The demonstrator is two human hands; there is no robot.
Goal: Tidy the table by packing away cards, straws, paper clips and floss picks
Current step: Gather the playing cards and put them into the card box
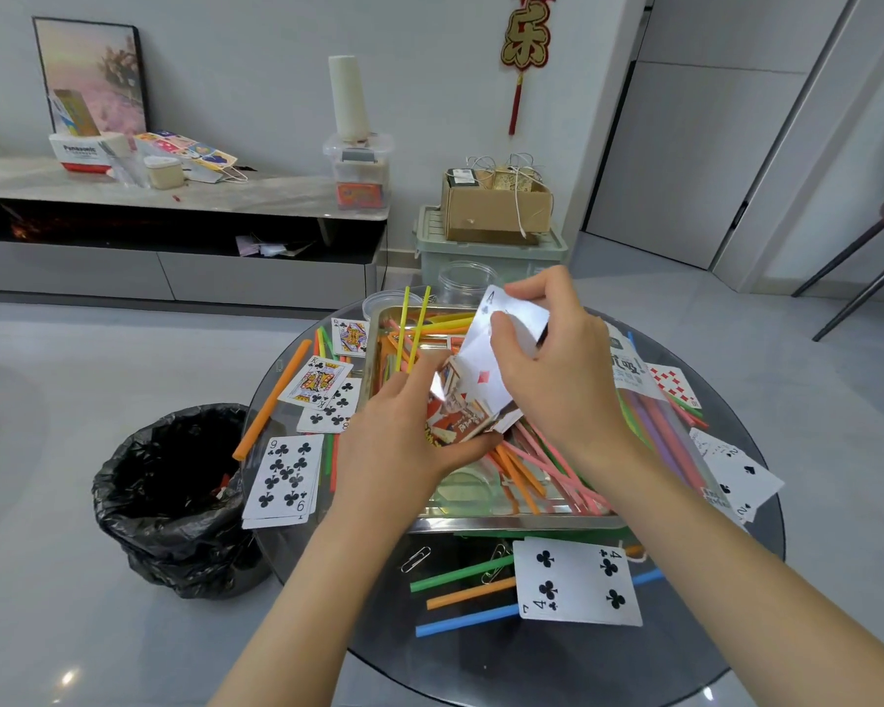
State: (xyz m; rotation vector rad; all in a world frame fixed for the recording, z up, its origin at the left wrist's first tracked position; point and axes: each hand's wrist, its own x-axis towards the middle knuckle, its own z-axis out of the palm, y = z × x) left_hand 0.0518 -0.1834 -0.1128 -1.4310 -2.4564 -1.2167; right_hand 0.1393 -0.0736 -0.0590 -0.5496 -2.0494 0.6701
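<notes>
A few playing cards (514,324), the ace of clubs on top, are pinched in the fingers (534,285) of the right hand (557,375) above the middle of the metal tray (506,523). Their lower edge meets the card box (458,408), which the left hand (396,433) grips from below with its fingers curled round it. Coloured straws (532,466) lie inside the tray. Left of the tray, on the glass worktop (481,660), lie the nine of clubs (284,477) and the king of clubs (317,381). In front of the tray lie the four of clubs (577,579) and a paper clip (415,558). Farther left of the tray, on the floor, stands a black-lined bin (174,502).
</notes>
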